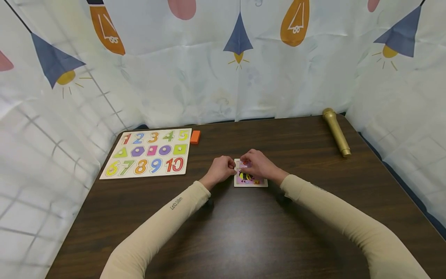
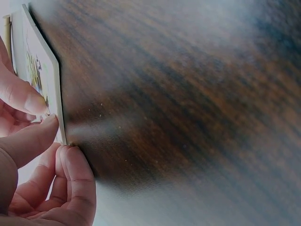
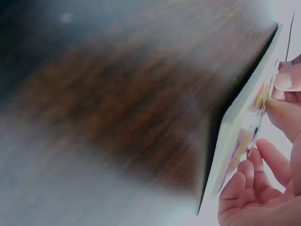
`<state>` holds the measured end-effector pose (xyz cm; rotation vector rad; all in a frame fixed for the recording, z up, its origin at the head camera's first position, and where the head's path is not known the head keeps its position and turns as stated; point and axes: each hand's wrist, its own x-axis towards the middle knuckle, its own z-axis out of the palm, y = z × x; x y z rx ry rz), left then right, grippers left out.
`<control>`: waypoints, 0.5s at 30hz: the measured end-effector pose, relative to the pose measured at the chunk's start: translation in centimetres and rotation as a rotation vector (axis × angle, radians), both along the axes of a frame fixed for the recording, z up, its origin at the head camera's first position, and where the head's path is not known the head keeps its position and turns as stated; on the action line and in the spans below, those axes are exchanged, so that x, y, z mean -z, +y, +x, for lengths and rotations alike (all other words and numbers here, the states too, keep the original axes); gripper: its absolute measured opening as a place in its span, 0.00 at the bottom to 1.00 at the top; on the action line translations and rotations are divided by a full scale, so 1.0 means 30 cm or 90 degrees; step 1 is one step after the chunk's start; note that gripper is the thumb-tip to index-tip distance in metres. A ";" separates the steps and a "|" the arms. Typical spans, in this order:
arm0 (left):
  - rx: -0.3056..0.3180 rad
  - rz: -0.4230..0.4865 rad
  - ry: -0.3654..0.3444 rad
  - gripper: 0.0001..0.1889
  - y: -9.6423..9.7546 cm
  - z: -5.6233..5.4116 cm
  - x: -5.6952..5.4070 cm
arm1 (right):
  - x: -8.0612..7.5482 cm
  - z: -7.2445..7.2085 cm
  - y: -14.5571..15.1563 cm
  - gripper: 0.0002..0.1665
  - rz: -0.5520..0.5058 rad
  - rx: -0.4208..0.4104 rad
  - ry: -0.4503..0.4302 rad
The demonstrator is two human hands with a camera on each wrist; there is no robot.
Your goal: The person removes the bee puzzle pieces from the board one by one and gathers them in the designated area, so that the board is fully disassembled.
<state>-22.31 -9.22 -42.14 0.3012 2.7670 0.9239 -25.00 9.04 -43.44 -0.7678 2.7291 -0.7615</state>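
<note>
A small square puzzle board (image 1: 251, 185) with a bee picture on a pink ground lies on the table between the hands. My left hand (image 1: 220, 170) pinches its left edge, thumb on top and curled fingers beside the rim (image 2: 61, 94). Over the upper part of the board, my right hand (image 1: 260, 164) spans a thin printed puzzle piece (image 3: 257, 125) between thumb and fingertips. That piece is slightly tilted against the board in the right wrist view. Both thumbs come close together at the board's left side in the left wrist view.
A number-and-shape peg board (image 1: 146, 153) lies at the back left, with an orange block (image 1: 195, 137) by its upper right corner. At the back right lies a gold microphone-shaped object (image 1: 336, 132). A printed curtain (image 1: 205, 85) hangs behind the dark wooden table (image 1: 223, 240).
</note>
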 end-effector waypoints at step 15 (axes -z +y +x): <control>0.002 -0.009 0.002 0.09 0.002 -0.003 0.003 | 0.009 -0.004 0.020 0.18 -0.037 -0.006 -0.005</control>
